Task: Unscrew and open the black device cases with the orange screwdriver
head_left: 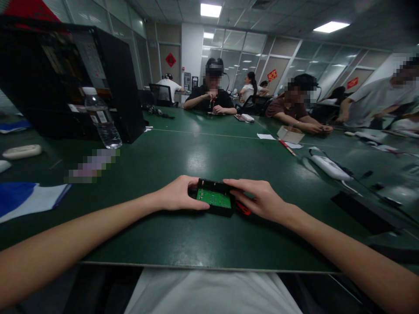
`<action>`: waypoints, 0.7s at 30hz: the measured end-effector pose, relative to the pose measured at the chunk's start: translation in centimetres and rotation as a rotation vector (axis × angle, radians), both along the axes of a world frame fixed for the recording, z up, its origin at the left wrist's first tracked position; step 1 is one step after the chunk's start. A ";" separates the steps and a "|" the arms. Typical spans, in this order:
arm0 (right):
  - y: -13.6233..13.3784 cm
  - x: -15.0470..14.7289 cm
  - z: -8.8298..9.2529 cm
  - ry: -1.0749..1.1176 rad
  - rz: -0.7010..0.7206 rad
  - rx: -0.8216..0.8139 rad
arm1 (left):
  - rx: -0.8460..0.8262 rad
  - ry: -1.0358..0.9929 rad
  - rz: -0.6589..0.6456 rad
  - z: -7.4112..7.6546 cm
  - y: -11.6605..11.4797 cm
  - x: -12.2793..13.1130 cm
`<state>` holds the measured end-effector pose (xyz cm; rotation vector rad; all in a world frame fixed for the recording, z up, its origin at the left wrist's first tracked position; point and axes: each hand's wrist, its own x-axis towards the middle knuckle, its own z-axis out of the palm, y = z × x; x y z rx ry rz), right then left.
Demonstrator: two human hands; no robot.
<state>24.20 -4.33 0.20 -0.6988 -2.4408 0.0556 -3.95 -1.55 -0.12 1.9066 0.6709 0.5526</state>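
Note:
A small black plastic case lies open side up near the front middle of the table, with a green circuit board showing inside it. My left hand grips the case's left end, thumb along the near edge and fingers behind. At the right end, my right hand holds the far corner between its fingers and thumb. Beside that end, partly under my right hand, is a red and black item, perhaps a lead or cable; its kind is unclear.
A water bottle stands by a black computer case on the left of the green table. To the right lie a white power strip, cables and a dark flat block. Other people sit across the table.

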 end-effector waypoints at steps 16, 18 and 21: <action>0.2 -0.1 -0.1 0.018 0.009 -0.022 | 0.071 0.002 -0.008 0.1 0.1 -0.1; 0.2 -0.2 -0.1 0.027 0.005 -0.041 | 0.078 0.004 -0.007 0.1 0.1 -0.1; 0.2 -0.2 -0.2 0.033 -0.002 -0.075 | 0.071 -0.026 0.052 0.0 0.3 -0.2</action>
